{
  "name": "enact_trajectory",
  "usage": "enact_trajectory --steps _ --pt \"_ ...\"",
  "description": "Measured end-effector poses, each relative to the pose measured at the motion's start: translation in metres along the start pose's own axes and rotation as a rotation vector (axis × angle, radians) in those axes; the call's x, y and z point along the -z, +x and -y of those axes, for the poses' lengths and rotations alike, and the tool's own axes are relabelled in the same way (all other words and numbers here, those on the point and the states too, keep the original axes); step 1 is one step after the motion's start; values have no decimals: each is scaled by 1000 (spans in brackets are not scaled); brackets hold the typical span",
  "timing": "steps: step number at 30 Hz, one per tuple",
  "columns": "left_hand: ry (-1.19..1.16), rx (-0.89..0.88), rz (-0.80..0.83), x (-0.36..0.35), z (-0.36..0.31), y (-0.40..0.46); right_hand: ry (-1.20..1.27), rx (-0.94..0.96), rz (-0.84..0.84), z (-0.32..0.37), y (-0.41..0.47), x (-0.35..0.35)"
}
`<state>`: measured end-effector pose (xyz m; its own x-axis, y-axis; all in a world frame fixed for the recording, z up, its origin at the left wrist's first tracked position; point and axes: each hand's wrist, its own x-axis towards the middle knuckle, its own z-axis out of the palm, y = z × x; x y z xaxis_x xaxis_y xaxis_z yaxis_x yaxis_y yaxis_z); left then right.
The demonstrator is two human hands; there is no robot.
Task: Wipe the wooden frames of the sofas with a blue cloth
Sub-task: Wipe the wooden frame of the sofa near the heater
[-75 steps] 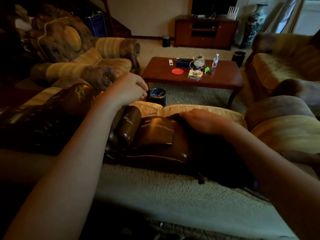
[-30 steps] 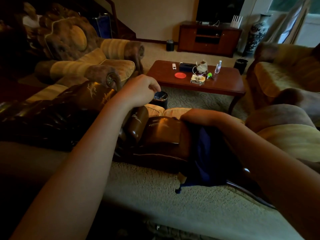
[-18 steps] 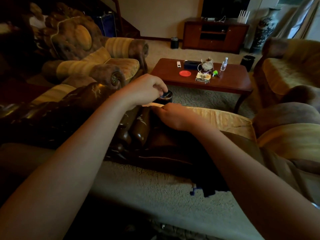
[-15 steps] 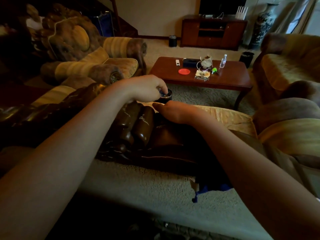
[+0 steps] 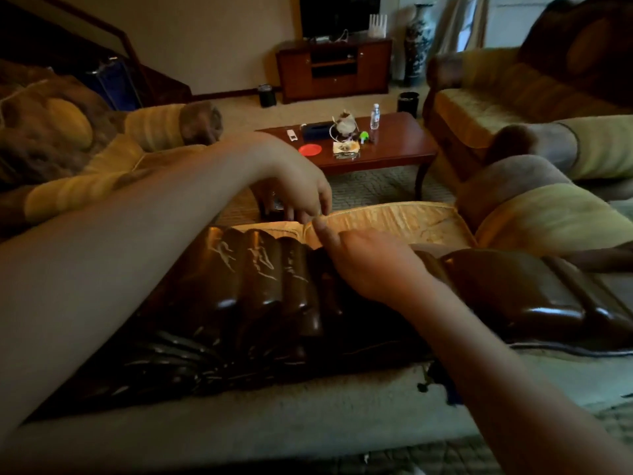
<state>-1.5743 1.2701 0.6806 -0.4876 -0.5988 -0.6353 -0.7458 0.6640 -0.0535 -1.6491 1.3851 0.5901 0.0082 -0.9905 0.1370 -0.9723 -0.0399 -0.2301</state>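
A dim living room is seen from behind a sofa, with a low counter (image 5: 394, 145) on the carpet beyond and more sofas to either side. In the foreground a glossy, carved wooden frame (image 5: 260, 289) caps the sofa back; its long axis runs left to right across the view, and its rounded ribs run away from the viewer toward a yellow cushion (image 5: 394, 221).

The right hand (image 5: 370, 265) is laid on top of the frame just right of the ribs, fingers stretched forward toward the cushion edge. The cloth (image 5: 442, 382) is mostly hidden under that hand and forearm; only a dark, frayed corner with a hint of blue is seen hanging over the near side of the frame, below the wrist. Whether the fingers are pressed flat on the cloth or curled round part of it cannot be told.

The left hand (image 5: 301, 190) is held beyond the frame, above the cushion's left end, fingers loosely curled and pointing down; nothing is seen to be gripped.

The unwiped ribs lie directly left of the right hand, so the right hand is judged the nearer, and a sideways sweep along the frame's long axis is likely called for.
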Motion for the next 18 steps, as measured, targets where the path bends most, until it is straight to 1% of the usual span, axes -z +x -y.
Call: enact_trajectory --steps 1,2,4,5,6,7,8,10,11,12,15,16,17,18 --pt "1 -27 -19 3 0 2 38 -43 58 -1 9 5" --pt "6 -50 -29 5 1 3 61 -85 21 2 5 3" --pt "15 -114 -30 6 6 5 39 -67 -160 18 -18 -3" --pt "23 -142 -19 6 8 8 60 -70 -280 24 -33 -10" --pt "45 -165 -3 5 10 10 150 -95 -434 31 -45 -17" --pt "61 -191 8 5 10 14 235 -126 -515 35 -53 -23" --pt "81 -210 13 4 9 15 287 -154 -522 38 -57 -26" --pt "96 -243 9 3 8 22 239 -192 -539 39 -54 -28" --pt "94 -253 7 3 7 26 196 -205 -508 40 -49 -24" --pt "91 -259 9 2 5 27 167 -231 -421 41 -41 -16" --pt "125 -262 12 1 3 31 44 -289 -56 27 -6 -7" --pt "144 -256 4 1 5 32 32 -282 9 26 4 -5" --pt "157 -246 -10 2 8 33 16 -266 36 25 10 -5" --pt "164 -234 -23 2 12 34 14 -259 25 24 12 -7"
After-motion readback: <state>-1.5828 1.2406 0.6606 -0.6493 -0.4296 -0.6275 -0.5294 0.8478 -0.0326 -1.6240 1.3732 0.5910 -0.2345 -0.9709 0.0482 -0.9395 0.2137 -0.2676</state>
